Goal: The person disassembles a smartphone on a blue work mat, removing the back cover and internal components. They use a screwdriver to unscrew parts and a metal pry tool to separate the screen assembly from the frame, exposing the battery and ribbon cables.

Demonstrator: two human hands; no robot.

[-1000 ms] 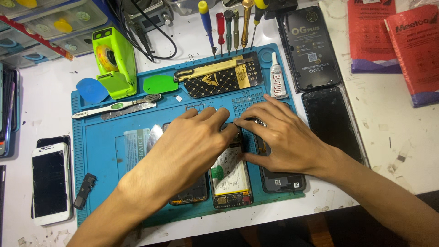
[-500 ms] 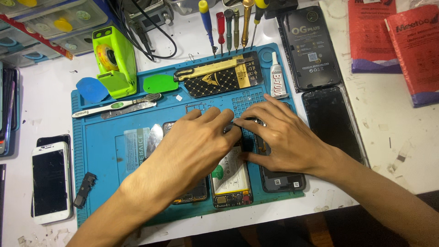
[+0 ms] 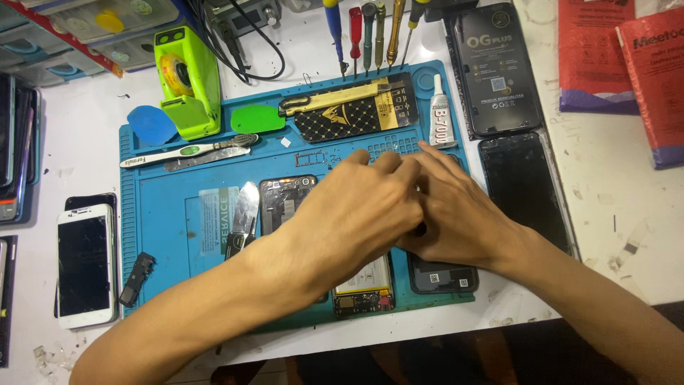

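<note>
While our left hand and right hand press together over the opened phone on the blue mat, their grip hidden, we judge it thin and fragile, best held by its edges.

Two red packages lie at the worktop's far right corner. A black box stands beside them; a dark screen panel below; a white phone near the left edge.

A phone repair workshop is showing itself here: opened phones are lying on a blue repair mat, screwdrivers are lining the white worktop.
</note>
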